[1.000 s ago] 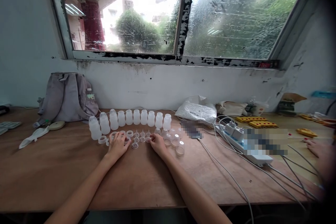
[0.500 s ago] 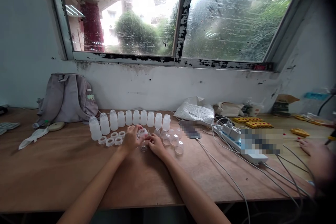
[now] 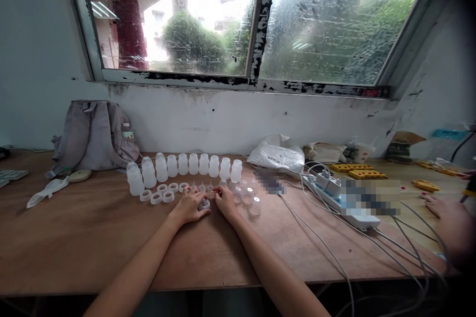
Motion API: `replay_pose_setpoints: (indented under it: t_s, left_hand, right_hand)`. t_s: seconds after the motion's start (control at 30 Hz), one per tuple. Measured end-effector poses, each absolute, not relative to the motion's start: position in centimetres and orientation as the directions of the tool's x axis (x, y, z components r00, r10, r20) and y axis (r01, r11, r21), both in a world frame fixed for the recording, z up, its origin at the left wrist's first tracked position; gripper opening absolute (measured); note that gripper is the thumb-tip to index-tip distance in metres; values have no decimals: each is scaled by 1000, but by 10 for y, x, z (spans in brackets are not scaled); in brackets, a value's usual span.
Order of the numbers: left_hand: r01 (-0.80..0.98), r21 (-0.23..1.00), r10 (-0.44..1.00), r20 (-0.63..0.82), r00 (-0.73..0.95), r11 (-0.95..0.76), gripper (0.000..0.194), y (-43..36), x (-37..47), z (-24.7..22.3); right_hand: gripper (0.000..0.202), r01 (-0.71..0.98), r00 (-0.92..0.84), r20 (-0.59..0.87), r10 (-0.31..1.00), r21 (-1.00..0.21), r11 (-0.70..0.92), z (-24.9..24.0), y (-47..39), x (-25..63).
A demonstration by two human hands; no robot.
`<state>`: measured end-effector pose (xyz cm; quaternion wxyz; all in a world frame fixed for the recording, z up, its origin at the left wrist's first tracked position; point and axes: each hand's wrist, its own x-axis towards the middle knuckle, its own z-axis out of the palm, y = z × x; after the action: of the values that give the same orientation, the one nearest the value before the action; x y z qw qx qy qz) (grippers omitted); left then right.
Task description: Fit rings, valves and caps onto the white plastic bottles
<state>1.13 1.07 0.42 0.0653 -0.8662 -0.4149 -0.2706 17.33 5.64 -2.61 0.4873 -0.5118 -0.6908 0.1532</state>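
Note:
My left hand [image 3: 189, 206] rests low over the table, its fingers curved around a clear nipple piece [image 3: 204, 203] that sits under and beside the thumb. My right hand [image 3: 225, 200] is just to the right, with its fingertips by a small clear nipple [image 3: 210, 187] in a short row; whether they grip it is too small to tell. Several white rings [image 3: 168, 196] lie to the left of my hands. Behind them stands a curved row of frosted bottles [image 3: 193, 164], the leftmost ones capped. Clear domed covers [image 3: 254, 207] are to the right.
A grey backpack [image 3: 92, 138] and a white plastic bag [image 3: 48, 192] are at the left. A filled plastic bag [image 3: 277, 155], a power strip [image 3: 359, 215] and loose cables lie to the right. Another person's hand [image 3: 439, 207] is at the far right, near yellow parts [image 3: 366, 174].
The white ring that was raised between my hands now lies among the other rings. My left hand has come down onto a clear piece, and my right hand has shifted slightly up and right.

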Motion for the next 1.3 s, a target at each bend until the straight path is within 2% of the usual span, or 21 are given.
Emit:
replay_pose_setpoints:
  t_s: [0.07, 0.17, 0.23, 0.3, 0.43, 0.53, 0.63, 0.8, 0.87, 1.03, 1.3]
  left_hand:
    - [767, 95, 681, 538, 497, -634, 33, 11, 12, 3]
    - [776, 76, 663, 576, 479, -626, 20, 11, 12, 3]
    - [778, 100, 658, 608, 446, -620, 23, 12, 13, 2]
    - [777, 181, 664, 654, 362, -602, 27, 14, 14, 1]
    - [702, 419, 696, 701, 153, -576, 27, 15, 17, -1]
    - [621, 515, 716, 690, 109, -591, 26, 14, 18, -1]
    - [563, 559, 716, 693, 86, -609, 26, 13, 19, 0]
    - [518, 650, 768, 640, 23, -556, 29, 11, 22, 0]
    - [497, 674, 791, 610, 41, -546, 28, 10, 23, -1]
    - [493, 647, 787, 600, 142, -582, 21, 10, 24, -4]
    - [509, 628, 787, 591, 180, -588, 35, 18, 26, -11]
  right_hand:
    - [25, 577, -16, 517, 856, -694, 430, -27, 57, 174]
    - [26, 570, -28, 533, 845, -687, 452, -27, 56, 174]
    - [29, 549, -59, 549, 834, -680, 486, -25, 53, 173]
    - [34, 507, -128, 564, 816, -670, 542, -20, 47, 171]
    - [37, 387, -273, 605, 748, -643, 661, -8, 30, 162]
    - [28, 372, -261, 640, 723, -625, 687, -2, 21, 157]
    - [19, 379, -197, 668, 717, -623, 684, -1, 20, 155]
    - [5, 413, -89, 639, 764, -675, 612, -4, 24, 157]
    - [9, 448, -31, 608, 793, -701, 554, -6, 26, 158]
    - [17, 562, 34, 555, 831, -698, 444, -8, 29, 159]
    - [17, 669, 72, 470, 880, -677, 307, -9, 32, 159]
